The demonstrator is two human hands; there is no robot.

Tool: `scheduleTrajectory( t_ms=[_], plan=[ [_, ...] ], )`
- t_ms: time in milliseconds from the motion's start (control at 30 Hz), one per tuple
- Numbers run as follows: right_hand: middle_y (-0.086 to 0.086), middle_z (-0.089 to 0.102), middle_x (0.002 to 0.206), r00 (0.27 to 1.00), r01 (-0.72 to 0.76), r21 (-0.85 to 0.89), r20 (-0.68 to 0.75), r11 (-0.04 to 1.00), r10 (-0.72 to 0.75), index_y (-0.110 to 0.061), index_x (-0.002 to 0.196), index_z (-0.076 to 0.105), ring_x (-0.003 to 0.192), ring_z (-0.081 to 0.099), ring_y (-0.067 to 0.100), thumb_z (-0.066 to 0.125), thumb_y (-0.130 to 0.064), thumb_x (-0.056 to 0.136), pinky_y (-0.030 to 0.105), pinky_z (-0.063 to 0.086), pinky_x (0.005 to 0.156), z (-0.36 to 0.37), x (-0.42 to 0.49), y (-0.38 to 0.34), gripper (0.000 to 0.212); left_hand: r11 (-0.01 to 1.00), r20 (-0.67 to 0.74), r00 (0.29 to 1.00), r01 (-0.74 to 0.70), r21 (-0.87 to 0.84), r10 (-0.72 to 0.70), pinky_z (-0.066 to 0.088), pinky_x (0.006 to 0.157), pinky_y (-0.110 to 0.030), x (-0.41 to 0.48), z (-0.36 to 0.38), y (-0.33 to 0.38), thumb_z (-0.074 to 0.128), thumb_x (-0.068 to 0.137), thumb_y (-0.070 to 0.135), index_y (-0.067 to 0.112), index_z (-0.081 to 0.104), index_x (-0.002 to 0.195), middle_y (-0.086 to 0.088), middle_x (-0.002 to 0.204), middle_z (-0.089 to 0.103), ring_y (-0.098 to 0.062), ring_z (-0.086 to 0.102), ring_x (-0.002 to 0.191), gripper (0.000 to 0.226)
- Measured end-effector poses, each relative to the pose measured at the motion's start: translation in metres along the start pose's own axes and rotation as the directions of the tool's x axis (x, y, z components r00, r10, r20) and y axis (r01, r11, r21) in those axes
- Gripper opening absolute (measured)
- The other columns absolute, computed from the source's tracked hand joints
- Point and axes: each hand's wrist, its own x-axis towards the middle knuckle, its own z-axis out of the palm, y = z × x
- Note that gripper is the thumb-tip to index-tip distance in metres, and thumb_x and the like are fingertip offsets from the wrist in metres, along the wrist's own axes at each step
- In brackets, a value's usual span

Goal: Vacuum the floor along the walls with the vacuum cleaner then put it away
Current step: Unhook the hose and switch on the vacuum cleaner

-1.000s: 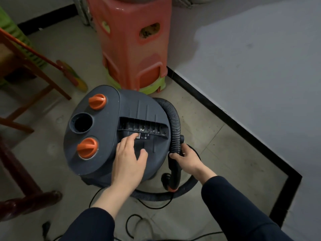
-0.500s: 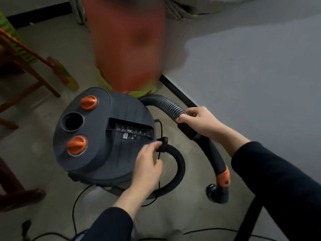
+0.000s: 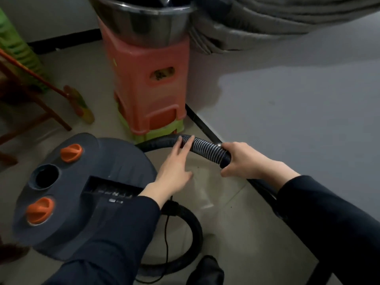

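right hand wraps black ribbed vacuum hose; left hand flat, fingertips touching it, beside dark grey canister vacuum cleaner.

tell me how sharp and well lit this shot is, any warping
Head view: dim, flat light; right hand gripping the ribbed hose reads fairly sharp; left hand, fingers touching it, smears slightly; steel basin carries soft glare; wide-angle lens bows the frame edges; grey wall partly shadowed.

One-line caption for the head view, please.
The right hand grips the ribbed hose near the wall; open left hand touches it further along, beside the grey canister vacuum cleaner.
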Motion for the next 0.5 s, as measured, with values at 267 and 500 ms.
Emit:
scheduleTrajectory(
  t_ms=[267, 500],
  plan=[
    [-0.005, 0.056, 0.075, 0.996, 0.042, -0.071, 0.082, 0.997, -0.036, -0.023, 0.091, 0.049, 0.065, 0.055, 0.010, 0.070, -0.024, 0.070, 0.025, 0.036, 0.048, -0.038, 0.062, 0.097, 0.030, 0.969, -0.016, 0.988, 0.146, -0.201, -0.152, 0.044, 0.078, -0.022, 0.080, 0.071, 0.038, 0.069, 0.086, 0.012, 0.049, 0.006, 0.151, 0.016, 0.162, -0.008, -0.021, 0.043, 0.133, 0.098],
    [-0.002, 0.059, 0.080, 0.982, 0.186, 0.191, -0.013, 0.964, -0.187, -0.024, 0.091, 0.050, 0.071, 0.059, 0.018, 0.072, -0.021, 0.070, 0.033, 0.045, 0.054, -0.025, 0.104, 0.091, 0.031, 0.950, -0.285, 0.925, 0.177, -0.257, -0.250, 0.028, 0.103, -0.020, 0.106, 0.049, 0.026, 0.062, 0.088, 0.007, 0.041, 0.018, 0.153, 0.009, 0.163, 0.005, -0.017, 0.017, 0.147, 0.086]
  ],
)
